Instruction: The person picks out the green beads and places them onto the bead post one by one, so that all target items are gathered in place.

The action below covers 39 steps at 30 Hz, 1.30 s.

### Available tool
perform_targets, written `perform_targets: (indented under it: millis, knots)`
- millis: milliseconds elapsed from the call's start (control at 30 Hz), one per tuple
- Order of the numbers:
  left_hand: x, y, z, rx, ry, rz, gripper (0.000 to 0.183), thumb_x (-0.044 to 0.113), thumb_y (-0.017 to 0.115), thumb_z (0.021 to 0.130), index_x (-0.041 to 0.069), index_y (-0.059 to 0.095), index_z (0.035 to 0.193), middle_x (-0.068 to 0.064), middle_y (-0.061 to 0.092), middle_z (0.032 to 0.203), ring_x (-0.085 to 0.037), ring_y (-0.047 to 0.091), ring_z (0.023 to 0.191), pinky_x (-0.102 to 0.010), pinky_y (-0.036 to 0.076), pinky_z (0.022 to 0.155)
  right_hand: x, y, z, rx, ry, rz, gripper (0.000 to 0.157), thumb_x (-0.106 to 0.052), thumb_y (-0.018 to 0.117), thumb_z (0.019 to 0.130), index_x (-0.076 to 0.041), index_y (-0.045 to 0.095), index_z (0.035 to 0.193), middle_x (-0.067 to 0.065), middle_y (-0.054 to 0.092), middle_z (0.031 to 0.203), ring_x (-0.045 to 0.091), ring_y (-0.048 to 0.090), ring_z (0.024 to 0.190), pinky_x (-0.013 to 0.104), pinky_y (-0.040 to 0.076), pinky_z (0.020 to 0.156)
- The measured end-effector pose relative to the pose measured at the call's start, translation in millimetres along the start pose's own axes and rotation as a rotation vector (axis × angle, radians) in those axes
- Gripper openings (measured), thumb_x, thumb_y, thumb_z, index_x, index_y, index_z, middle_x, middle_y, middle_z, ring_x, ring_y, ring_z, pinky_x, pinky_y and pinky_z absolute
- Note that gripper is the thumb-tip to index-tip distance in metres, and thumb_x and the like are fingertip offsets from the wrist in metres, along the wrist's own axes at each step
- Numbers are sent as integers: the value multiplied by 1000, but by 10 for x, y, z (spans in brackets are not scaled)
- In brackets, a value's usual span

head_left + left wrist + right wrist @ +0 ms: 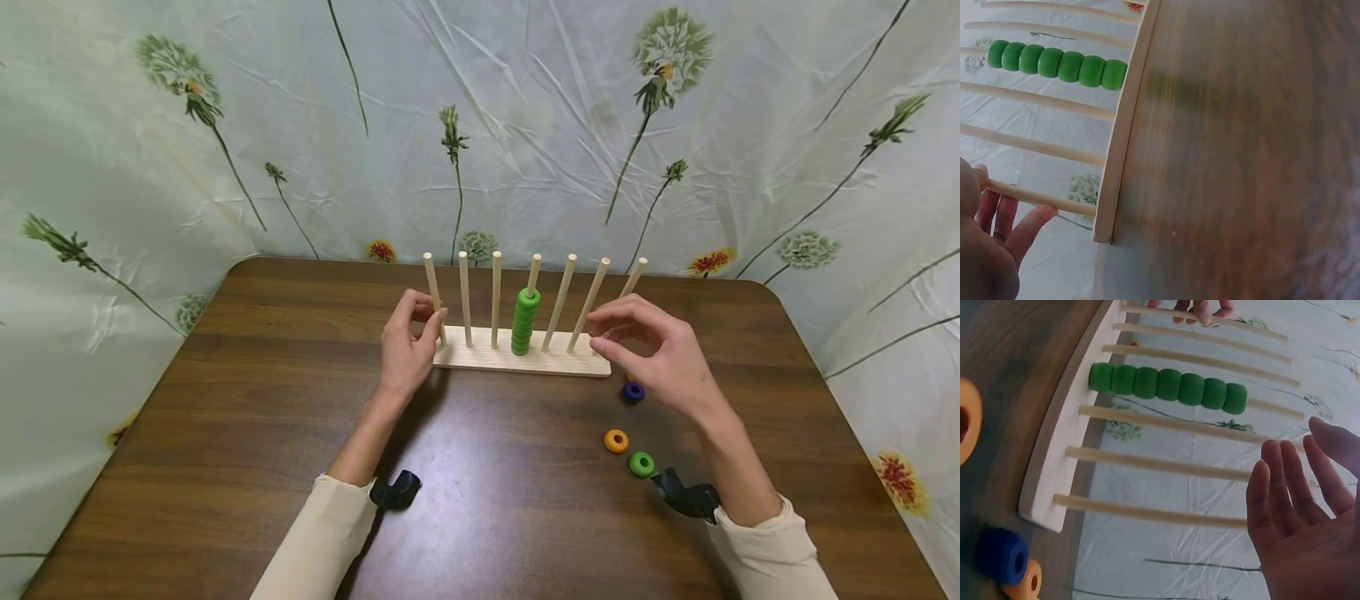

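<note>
A wooden peg rack with several upright pegs stands on the table. Its middle peg carries a stack of green rings; the other pegs are bare. My left hand pinches the leftmost peg, thumb on one side and fingers on the other. At the rack's right end, my right hand is held with loosely bent fingers and nothing in its grasp. In the right wrist view its fingertips are near the rightmost pegs; whether they touch is unclear.
Loose rings lie on the brown table right of the rack: a blue ring, an orange ring and a green ring. Another orange ring sits beside the blue one. A floral cloth hangs behind.
</note>
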<state>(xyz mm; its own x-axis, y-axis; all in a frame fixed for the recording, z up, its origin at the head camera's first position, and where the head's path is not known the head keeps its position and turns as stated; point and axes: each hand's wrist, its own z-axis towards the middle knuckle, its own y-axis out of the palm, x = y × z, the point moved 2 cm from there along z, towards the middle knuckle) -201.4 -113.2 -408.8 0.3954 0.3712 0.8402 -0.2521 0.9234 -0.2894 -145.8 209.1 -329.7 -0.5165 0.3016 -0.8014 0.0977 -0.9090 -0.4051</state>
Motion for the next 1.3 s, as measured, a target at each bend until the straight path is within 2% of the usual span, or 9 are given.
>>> perform_targets:
  millis: [233, 333, 467, 600, 867, 1167, 1300]
  knots:
    - [1, 5, 2, 9, 7, 2, 13, 9, 70, 98, 1, 61, 103, -17, 69, 94, -19, 65, 88, -15, 51, 58, 42, -64, -98, -29, 24, -29, 30, 8, 76, 88, -4, 73, 115, 9, 71, 106, 9, 70, 91, 17, 57, 85]
    - [-2, 4, -7, 8, 6, 2, 12, 9, 70, 98, 1, 62, 103, -17, 69, 94, -20, 65, 87, -20, 52, 58, 67, -89, -147, -35, 44, -34, 30, 8, 76, 88, -5, 73, 115, 7, 71, 106, 9, 70, 91, 17, 57, 84]
    - [-3, -2, -15, 1, -3, 3, 12, 8, 69, 99, 1, 61, 103, -18, 69, 94, -20, 65, 88, -28, 54, 58, 122, -125, -218, -53, 76, -59, 30, 6, 77, 88, -6, 73, 115, 0, 72, 108, 8, 69, 91, 16, 57, 82]
    - [2, -1, -9, -1, -4, 2, 12, 9, 68, 99, 1, 61, 104, -18, 69, 95, -21, 66, 88, -31, 55, 58, 183, -163, -279, -86, 104, -105, 33, 4, 79, 87, -10, 73, 117, -2, 72, 111, 8, 68, 94, 16, 56, 85]
    - [9, 6, -11, 5, -2, 7, 12, 9, 69, 99, 1, 62, 104, -18, 70, 94, -22, 66, 88, -20, 51, 57, 286, -214, -424, -125, 149, -135, 33, 1, 80, 87, -9, 73, 117, 10, 70, 110, 9, 68, 94, 16, 57, 83]
    - [25, -5, -12, 6, -4, 9, 13, 10, 70, 98, 2, 62, 104, -17, 69, 95, -22, 66, 89, -19, 51, 58, 385, -211, -568, -168, 147, -154, 38, 0, 83, 85, -18, 72, 116, -6, 71, 109, 16, 70, 98, 22, 59, 83]
    - [23, -6, -11, 1, -9, 15, 13, 10, 70, 98, 2, 61, 104, -17, 69, 95, -22, 65, 90, -20, 50, 58, 411, -210, -629, -195, 152, -170, 38, -4, 83, 87, -21, 72, 118, 3, 72, 109, 14, 69, 98, 23, 58, 84]
